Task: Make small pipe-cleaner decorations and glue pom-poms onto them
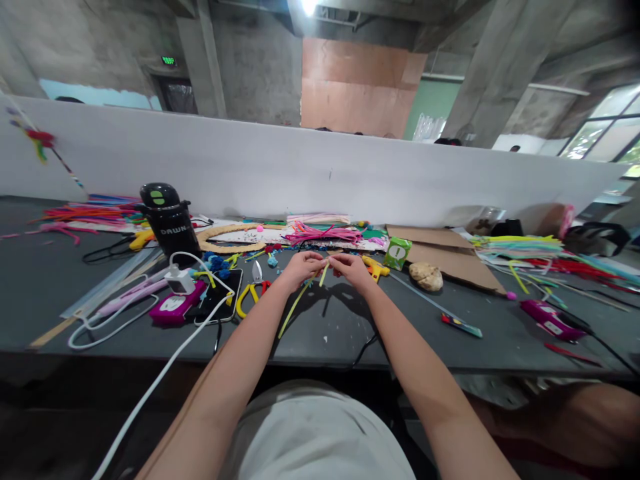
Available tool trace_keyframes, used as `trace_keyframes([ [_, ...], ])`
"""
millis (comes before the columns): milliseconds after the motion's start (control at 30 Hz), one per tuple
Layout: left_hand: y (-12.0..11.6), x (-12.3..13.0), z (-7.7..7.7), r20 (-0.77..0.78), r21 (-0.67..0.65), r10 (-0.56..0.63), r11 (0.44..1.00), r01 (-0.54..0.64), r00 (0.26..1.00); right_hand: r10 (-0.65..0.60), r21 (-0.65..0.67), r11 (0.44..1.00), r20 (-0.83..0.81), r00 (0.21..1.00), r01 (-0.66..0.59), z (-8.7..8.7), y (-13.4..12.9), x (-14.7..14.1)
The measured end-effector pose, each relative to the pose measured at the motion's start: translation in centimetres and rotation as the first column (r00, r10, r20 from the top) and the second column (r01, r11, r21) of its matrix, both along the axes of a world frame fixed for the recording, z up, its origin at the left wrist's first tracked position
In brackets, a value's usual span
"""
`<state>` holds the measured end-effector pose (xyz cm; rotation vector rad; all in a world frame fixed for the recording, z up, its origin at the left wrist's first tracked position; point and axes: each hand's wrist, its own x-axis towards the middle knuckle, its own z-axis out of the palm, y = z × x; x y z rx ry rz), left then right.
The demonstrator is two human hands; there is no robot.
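Pinched between fingertips of left hand [304,267] and right hand [349,268], dead centre of the frame, just above the grey table [325,343]: yellow-green pipe cleaner [291,316], longer tail slanting down toward lower centre-left, short end hanging between the hands. Cannot tell whether one piece or two; too small at the pinch. Fingers narrow on both sides, thumb against forefinger, no wide gap visible. Likely very light, next to no load on the grip. Fuzzy outside, so probably decent friction, low slip risk. Probably thin wire inside: soft to squeeze, bends easily, holds a bend, springs back a little. Hard to break by handling, but easy to kink, and repeated flexing in one spot could fatigue the core. Best held close to the bend or join, thumb and forefinger, light pressure; avoid steering from the far tail, too floppy for precision. Watch for cut ends, possibly sharp. Lying nearby: scissors [257,272] just left of centre, yellow glue gun [379,269] just right of centre, pink pipe-cleaner bundle [325,232] behind the hands, green box [398,253] right of centre.
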<state>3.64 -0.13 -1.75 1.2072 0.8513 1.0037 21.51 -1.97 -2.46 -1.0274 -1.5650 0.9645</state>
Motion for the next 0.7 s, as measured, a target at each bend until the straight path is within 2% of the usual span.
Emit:
trace_keyframes([
  [200,0.29,-0.18,-0.19,0.043,-0.022,-0.043,0.999,0.044,0.998,0.128,-0.068,0.989,-0.073,0.989,-0.133,0.14,-0.15,0.19],
  [433,-0.31,-0.07,0.48,0.069,-0.063,-0.054,0.996,0.058,0.996,0.134,0.008,0.991,0.008,0.991,-0.134,0.82,-0.59,0.2],
  [700,-0.31,-0.27,0.33,0.035,-0.061,-0.077,0.995,0.079,0.996,0.179,0.034,0.983,0.078,0.981,-0.182,0.76,-0.55,0.77],
])
